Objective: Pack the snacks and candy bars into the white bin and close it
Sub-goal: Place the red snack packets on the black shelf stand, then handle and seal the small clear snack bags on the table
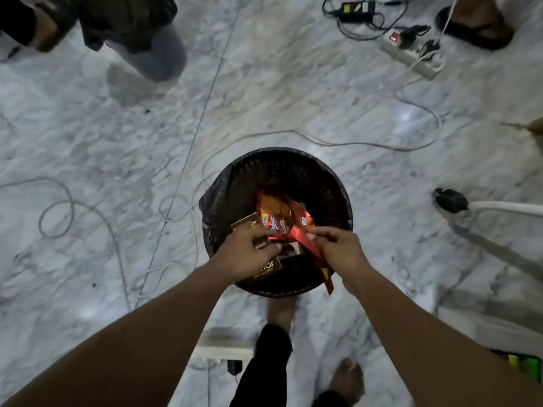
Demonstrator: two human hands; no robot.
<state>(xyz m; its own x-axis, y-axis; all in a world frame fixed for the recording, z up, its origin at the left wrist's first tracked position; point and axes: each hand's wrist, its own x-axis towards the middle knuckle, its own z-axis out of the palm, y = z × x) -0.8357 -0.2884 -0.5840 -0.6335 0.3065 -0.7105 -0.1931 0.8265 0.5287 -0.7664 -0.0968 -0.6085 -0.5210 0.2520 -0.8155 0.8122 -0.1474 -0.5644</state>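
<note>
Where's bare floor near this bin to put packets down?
Right of the bin, the floor up to the black-capped leg is bare. Beyond it, more open floor crossed by one white cable. Left is crowded with looped cables; the left hand, right hand and packets cover the near rim.

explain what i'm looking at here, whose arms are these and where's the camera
No machine here: a person wears one camera on the head, looking down, so the two bare arms are their own. They stand on a marble floor over a round dark bin lined with a black bag. The left hand grips brown chocolate packs. The right hand pinches a long red wrapper. Both are above the bin's mouth. More bright snack packets show past the fingers; whether they are held or already inside is unclear. On the floor lie loose cables and a power strip. Another person's foot shows at the top right.
</note>
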